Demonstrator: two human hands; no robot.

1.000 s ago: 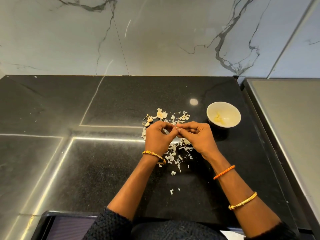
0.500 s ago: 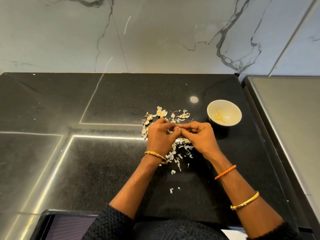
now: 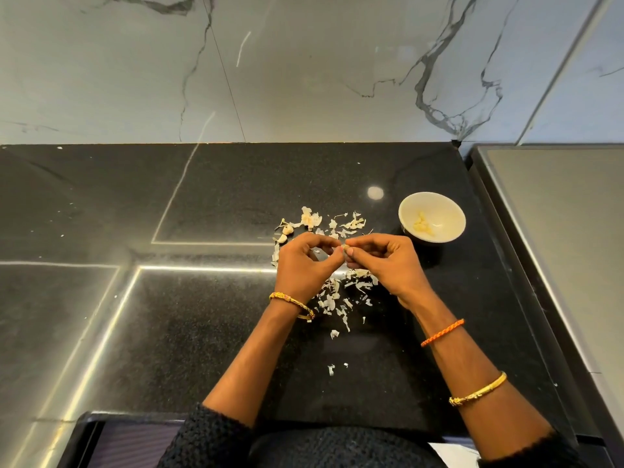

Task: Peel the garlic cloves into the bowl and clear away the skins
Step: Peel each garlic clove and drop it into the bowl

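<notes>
My left hand (image 3: pixel 304 265) and my right hand (image 3: pixel 388 265) meet fingertip to fingertip above the black counter and pinch one small garlic clove (image 3: pixel 345 248) between them. Papery garlic skins (image 3: pixel 332 298) lie scattered under and behind my hands. Two unpeeled cloves (image 3: pixel 286 231) sit at the pile's far left. A white bowl (image 3: pixel 449 211) stands to the right of my hands, with several peeled cloves (image 3: pixel 422 226) inside it.
The black counter (image 3: pixel 169 315) runs back to a marble wall (image 3: pixel 304 69). A grey raised surface (image 3: pixel 557 231) borders the counter on the right. A few stray skin bits (image 3: pixel 331 369) lie near the front edge.
My hands have drawn slightly apart, so the clove now shows between the fingertips. The bowl and the skins have stayed where they were.
</notes>
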